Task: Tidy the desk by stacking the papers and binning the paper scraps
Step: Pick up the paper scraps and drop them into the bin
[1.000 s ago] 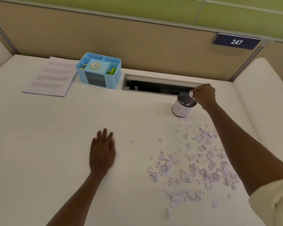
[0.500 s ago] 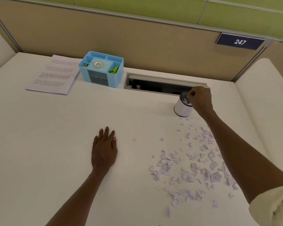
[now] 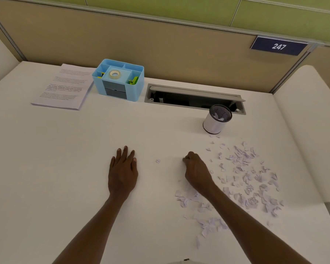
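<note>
Desk (image 3: 46, 168): white, with a beige partition behind it. My left hand (image 3: 123, 171) lies flat on the desk, palm down, fingers straight and close together, holding nothing. My right hand (image 3: 196, 171) rests on the desk just left of the scraps (image 3: 244, 180), fingers curled under with the tips bunched toward the desk; whether they pinch a scrap I cannot tell, as the knuckles hide the tips. Scraps: many small pale torn pieces, scattered across the right part of the desk from just below the bin (image 3: 216, 120) down toward the near edge, some under and beside my right forearm. One stray scrap (image 3: 158, 161) lies apart, between my two hands. Bin: a small round mesh cup with a white wall and dark rim, upright, standing at the front edge of the cable slot (image 3: 189, 98), a few white scraps showing inside it. Papers (image 3: 65, 88): a printed stack, squared up, at the far left of the desk, touching or just beside the organiser (image 3: 118, 80). Organiser: light blue, with compartments, a tape roll (image 3: 114, 74) on its middle section, green-yellow clips in its side compartments, and grey drawers in front. Partition sign (image 3: 278, 46): dark blue, reads 247, upper right.
</note>
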Tool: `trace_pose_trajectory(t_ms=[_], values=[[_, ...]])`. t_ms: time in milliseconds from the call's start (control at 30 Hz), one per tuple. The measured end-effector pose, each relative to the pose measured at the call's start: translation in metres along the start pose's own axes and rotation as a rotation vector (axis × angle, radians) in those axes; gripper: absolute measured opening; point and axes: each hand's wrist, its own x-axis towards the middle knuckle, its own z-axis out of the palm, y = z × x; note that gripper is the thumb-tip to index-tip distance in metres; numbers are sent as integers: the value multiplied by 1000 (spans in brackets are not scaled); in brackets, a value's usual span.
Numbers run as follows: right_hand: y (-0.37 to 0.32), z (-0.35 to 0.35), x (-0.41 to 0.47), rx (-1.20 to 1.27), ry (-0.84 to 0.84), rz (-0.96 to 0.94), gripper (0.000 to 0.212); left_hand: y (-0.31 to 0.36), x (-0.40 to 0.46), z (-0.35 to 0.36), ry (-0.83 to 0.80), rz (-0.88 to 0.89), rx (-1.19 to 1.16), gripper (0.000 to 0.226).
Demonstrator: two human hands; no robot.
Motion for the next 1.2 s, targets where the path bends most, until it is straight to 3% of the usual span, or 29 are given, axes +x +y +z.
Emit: trace_pose_trajectory(t_ms=[133,367,467,733,867,1000,1100,1200], values=[[-18,1,3,103,-12,35,28,0,-1,0,6,1,6,39],[-60,20,32,104,-229,-378,41,2,-3,-5,5,17,8,39],[-49,24,27,92,-190,-439,35,2,-2,-5,3,13,-6,39],[14,-3,-10,102,-28,-275,25,-1,-1,-1,-5,13,-8,39],[24,-16,-27,204,88,-36,28,-1,0,-2,-17,16,0,40],[30,-15,-45,149,-156,180,56,-1,0,-4,-33,20,15,40],[20,-8,-55,98,-251,90,60,-1,0,-5,-37,24,22,40],[16,-6,-64,96,-229,-29,54,0,-1,-6,-34,32,17,40]])
